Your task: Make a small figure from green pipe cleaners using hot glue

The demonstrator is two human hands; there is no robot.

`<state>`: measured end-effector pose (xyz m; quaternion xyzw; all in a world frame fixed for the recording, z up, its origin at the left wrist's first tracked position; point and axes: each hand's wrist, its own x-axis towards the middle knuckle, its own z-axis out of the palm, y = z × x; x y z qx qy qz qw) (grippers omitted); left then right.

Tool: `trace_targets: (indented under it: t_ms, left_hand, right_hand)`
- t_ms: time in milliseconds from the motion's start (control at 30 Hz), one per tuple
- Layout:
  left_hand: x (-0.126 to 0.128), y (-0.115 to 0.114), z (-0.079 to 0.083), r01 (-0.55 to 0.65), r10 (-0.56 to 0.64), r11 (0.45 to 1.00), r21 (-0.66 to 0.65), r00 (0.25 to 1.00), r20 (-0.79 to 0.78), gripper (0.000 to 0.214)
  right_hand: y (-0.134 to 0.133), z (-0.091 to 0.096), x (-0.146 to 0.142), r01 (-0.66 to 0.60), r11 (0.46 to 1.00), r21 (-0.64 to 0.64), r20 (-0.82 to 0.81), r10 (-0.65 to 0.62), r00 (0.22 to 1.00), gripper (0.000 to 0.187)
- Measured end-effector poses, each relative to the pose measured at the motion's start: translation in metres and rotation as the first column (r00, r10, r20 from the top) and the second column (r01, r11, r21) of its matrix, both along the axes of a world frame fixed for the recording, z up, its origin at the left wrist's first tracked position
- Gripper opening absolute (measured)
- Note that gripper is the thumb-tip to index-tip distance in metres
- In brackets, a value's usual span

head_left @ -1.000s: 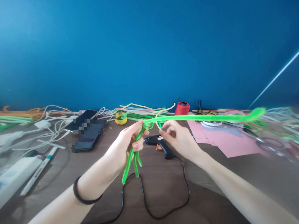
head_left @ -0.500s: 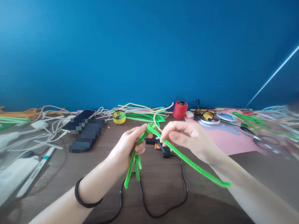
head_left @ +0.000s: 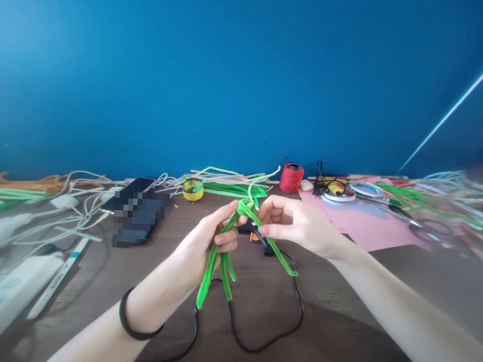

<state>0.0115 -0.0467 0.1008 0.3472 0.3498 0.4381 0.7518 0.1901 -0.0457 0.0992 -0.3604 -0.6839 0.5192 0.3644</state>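
Your L hand is closed on the green fuzzy stems, thumb tip at the knot; tails hang past your palm over the tabletop. Your R hand is narrow, thumb + fingers seemingly pinching the green strand that slopes down-right from the knot, its end free. Pale stem rises behind the knot, curving up. Piece is held b/w your hands, partly in front of the glue gun; black cord loops below

Step in hand, my read: bending/wrapping the strand at the knot. Next move prob calls for a steady L grip w/ R guiding the free end round snugly, w/o tugging the pale stem
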Motion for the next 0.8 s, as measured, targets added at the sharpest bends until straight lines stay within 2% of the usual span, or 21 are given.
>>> trace_targets:
  t_ms: [167,433,567,800]
  left_hand:
    - [0.0015,-0.0018,0.0015,0.015,-0.015,1.000,0.000,1.000,0.025,0.020]
    - [0.0024,-0.0031,0.0038,0.083,-0.082,0.996,-0.023,0.994,0.066,0.023]
    - [0.0032,-0.0016,0.0028,0.081,-0.078,0.996,-0.049,0.995,0.061,0.027]
    - [0.0039,-0.0036,0.0010,0.055,-0.053,0.996,0.067,0.998,-0.027,0.025]
  right_hand:
    - [0.0023,-0.0049,-0.0008,-0.051,0.998,-0.035,-0.020,0.050,0.999,0.022]
    - [0.0001,-0.0035,-0.0027,-0.029,1.000,0.002,-0.056,0.029,0.998,0.016]
    - [-0.0003,-0.0039,-0.0037,-0.030,1.000,-0.004,-0.079,0.030,0.996,0.016]
    - [-0.0002,-0.0041,-0.0033,-0.022,1.000,0.003,-0.053,0.022,0.998,0.016]
